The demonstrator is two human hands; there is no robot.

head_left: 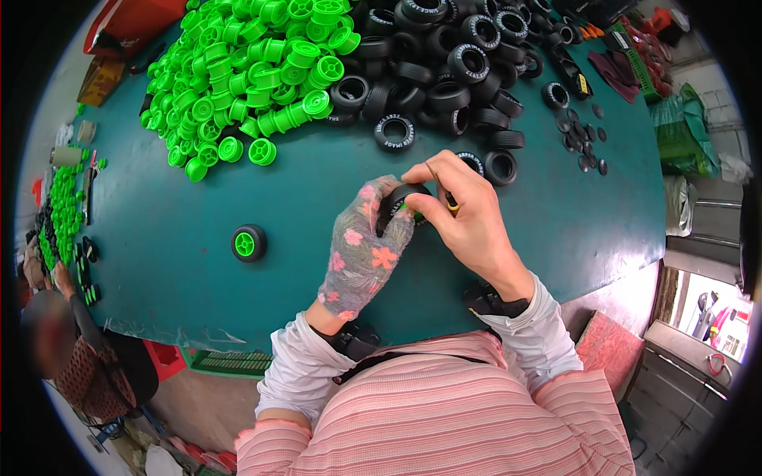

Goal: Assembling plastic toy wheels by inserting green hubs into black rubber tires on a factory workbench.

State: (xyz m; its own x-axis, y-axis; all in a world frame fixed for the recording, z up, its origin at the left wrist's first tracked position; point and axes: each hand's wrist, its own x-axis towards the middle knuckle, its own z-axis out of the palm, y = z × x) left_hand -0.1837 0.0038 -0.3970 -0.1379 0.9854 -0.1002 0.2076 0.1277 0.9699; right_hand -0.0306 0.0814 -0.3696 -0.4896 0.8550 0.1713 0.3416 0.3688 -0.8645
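My left hand [361, 250], in a grey glove with pink and orange flowers, grips a black toy tyre [409, 191] above the near middle of the table. A bit of green shows at the tyre's edge, under the thumb of my bare right hand [468, 214]. The right fingers are bent over the tyre's far side. A small yellow-and-black tool [452, 203] is tucked in the right palm, mostly hidden. To the left stands a fitted wheel [248, 243], a black tyre around a green hub. Loose tyres [500, 167] lie just beyond my right hand.
Green hubs [262, 71] are heaped at the far left of the green table [175, 278], black tyres [444, 95] beside them. Small black discs [585, 143] are scattered at the right. Another person [87, 349] works at the left edge, near more green parts [62, 210].
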